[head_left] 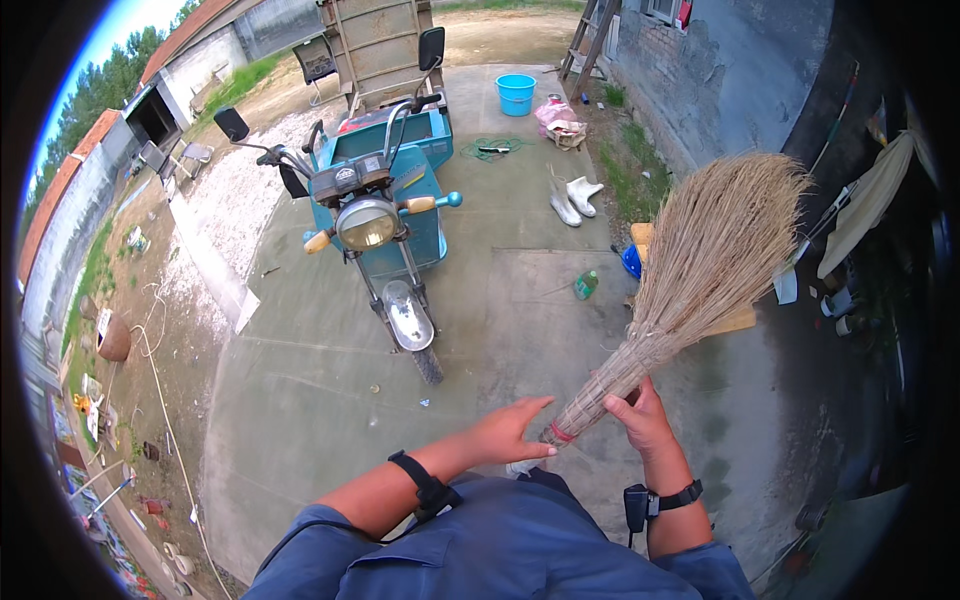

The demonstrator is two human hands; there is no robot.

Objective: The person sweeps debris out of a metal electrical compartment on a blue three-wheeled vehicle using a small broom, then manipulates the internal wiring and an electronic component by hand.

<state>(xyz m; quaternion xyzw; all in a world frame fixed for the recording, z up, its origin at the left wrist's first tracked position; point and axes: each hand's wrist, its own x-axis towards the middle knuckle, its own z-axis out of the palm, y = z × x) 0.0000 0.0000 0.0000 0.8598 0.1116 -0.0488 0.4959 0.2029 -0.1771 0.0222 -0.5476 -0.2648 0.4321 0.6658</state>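
A straw broom (715,250) is held at a slant in front of me, its bristles fanning up and to the right. Fingers of my right hand (648,418) are wrapped around the lower part of its bound handle, with the thumb on top. My left hand (515,432) is beside the handle's butt end, close to a red tie (560,432). Its fingers are stretched out and apart, holding nothing; I cannot tell whether they touch the handle. The bristles hide part of a yellow wooden piece (735,320) behind them.
Ahead stands a teal cargo tricycle (415,220) on concrete. Beyond the broom are a green bottle (586,285), white boots (572,200), a blue bucket (516,95) and a pink bundle (560,122). A grey wall (730,70) with a leaning ladder (590,50) borders the right.
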